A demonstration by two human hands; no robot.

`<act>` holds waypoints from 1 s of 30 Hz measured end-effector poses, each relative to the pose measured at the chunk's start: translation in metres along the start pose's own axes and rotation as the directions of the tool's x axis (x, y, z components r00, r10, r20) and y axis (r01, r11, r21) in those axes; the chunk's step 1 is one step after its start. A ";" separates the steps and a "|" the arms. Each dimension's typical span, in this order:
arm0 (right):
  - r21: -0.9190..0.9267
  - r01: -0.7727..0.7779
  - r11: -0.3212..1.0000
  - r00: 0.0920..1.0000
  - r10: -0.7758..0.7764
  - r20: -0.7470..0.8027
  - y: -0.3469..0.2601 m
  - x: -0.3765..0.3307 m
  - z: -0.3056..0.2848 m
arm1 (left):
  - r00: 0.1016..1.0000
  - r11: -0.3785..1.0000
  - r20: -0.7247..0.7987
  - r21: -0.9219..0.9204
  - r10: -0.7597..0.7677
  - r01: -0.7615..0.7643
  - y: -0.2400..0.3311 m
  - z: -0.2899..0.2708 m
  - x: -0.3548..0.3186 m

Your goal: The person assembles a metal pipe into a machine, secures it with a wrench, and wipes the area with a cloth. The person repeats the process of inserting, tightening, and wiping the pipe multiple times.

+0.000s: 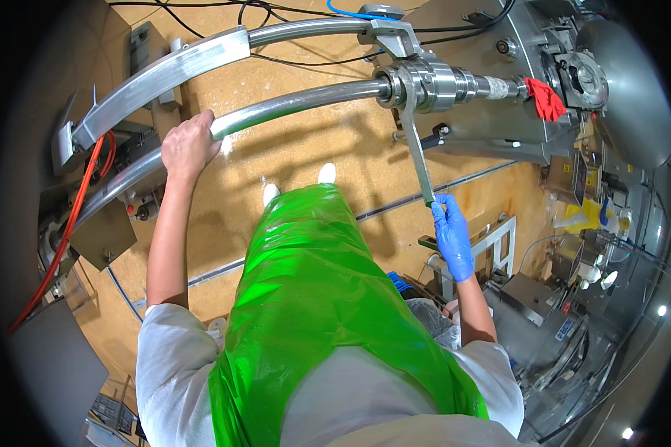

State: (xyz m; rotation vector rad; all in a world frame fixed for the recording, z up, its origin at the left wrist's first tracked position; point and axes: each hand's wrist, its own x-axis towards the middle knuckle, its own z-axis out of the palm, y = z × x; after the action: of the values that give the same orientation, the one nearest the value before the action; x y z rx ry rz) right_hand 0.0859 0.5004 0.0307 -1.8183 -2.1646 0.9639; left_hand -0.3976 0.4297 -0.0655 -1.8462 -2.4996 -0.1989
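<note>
My left hand, bare, is wrapped round a long steel pipe that crosses in front of me. My right hand, in a blue glove, grips the lower end of a long flat metal wrench. The wrench's upper end sits around a round steel pipe coupling at the pipe's right end. Right of the coupling, a narrower fitting leads towards a machine. A red cloth or glove hangs by that joint.
Above the pipe runs a second curved steel bar. An orange-red hose hangs at left. A steel machine cabinet stands upper right, a white metal frame lower right. Black cables and a drain channel cross the tan floor.
</note>
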 end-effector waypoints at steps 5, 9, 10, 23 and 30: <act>0.039 -0.026 0.999 1.000 0.026 0.010 -0.001 -0.004 0.005 | 0.999 0.999 0.036 -0.022 -0.026 0.026 0.001 -0.002 0.001; 0.040 -0.101 0.994 0.994 0.099 0.046 -0.011 -0.003 0.007 | 0.998 1.000 0.054 -0.014 -0.022 0.023 0.001 -0.003 0.001; 0.030 -0.085 0.996 0.995 0.084 0.050 -0.014 -0.001 0.008 | 0.998 0.999 0.061 -0.011 -0.031 0.032 0.001 -0.003 0.001; 0.011 0.053 0.999 0.993 -0.051 -0.104 0.035 0.028 0.079 | 0.994 1.000 0.104 -0.006 -0.025 0.026 -0.002 0.001 0.004; 0.094 -0.025 0.995 0.997 0.032 -0.073 0.067 0.034 0.094 | 0.998 1.000 0.060 -0.025 0.000 0.001 0.000 -0.003 0.003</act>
State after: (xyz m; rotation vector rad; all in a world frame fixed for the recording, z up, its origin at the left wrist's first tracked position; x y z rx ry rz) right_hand 0.0856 0.5004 -0.0897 -1.8172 -2.0212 0.9700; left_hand -0.3989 0.4324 -0.0620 -1.8887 -2.5477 -0.1781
